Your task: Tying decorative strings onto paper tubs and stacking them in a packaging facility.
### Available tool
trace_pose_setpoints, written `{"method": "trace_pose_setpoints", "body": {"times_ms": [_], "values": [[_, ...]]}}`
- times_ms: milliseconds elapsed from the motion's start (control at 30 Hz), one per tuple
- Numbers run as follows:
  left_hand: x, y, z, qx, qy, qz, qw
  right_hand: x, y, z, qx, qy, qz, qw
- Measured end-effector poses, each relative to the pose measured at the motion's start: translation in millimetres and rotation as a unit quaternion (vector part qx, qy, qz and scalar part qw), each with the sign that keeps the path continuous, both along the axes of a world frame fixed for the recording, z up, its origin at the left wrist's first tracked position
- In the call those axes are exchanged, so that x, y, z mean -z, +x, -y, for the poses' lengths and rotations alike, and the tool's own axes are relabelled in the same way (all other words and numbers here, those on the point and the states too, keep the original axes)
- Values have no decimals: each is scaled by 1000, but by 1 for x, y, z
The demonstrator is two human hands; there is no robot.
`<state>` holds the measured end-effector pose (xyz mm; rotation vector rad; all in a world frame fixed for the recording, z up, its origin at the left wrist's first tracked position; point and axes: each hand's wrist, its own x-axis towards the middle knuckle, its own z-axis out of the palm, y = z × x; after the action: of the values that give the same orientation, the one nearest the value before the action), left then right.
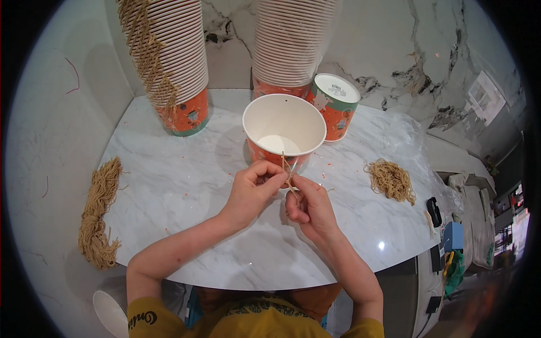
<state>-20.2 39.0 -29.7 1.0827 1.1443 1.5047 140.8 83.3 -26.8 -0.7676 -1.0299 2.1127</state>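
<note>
My left hand (252,191) and my right hand (313,207) meet at the near side of a paper bucket (260,121). Between the fingertips of both is a thin tan twine (290,179), crossed or looped there; whether it is knotted I cannot tell. One strand rises in front of the bucket's rim. The bucket stands upright, white inside and orange outside, with a small dark hole near its far rim. Both hands are pinched closed, and they cover part of the bucket's front.
Behind stand a tall stack of paper buckets (183,67) with twine down its side and a plastic-wrapped stack (287,50). An upside-down bucket (338,107) is at the back right. A twine bundle (98,217) lies at the left edge, a loose twine pile (391,180) on the right.
</note>
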Motion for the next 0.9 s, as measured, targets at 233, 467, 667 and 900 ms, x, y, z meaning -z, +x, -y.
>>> {"method": "trace_pose_setpoints", "body": {"times_ms": [233, 467, 667, 900], "values": [[-1, -8, -2, 8, -59, 35, 998, 3, 6, 10, 25, 113, 71, 991], [-2, -7, -2, 34, -38, 48, 997, 2, 1, 17, 40, 190, 122, 973], [-4, -7, 0, 39, -42, 60, 997, 4, 0, 17, 42, 143, 92, 985], [-1, -7, -2, 44, -41, 61, 996, 8, -1, 17, 38, 163, 96, 981]]}}
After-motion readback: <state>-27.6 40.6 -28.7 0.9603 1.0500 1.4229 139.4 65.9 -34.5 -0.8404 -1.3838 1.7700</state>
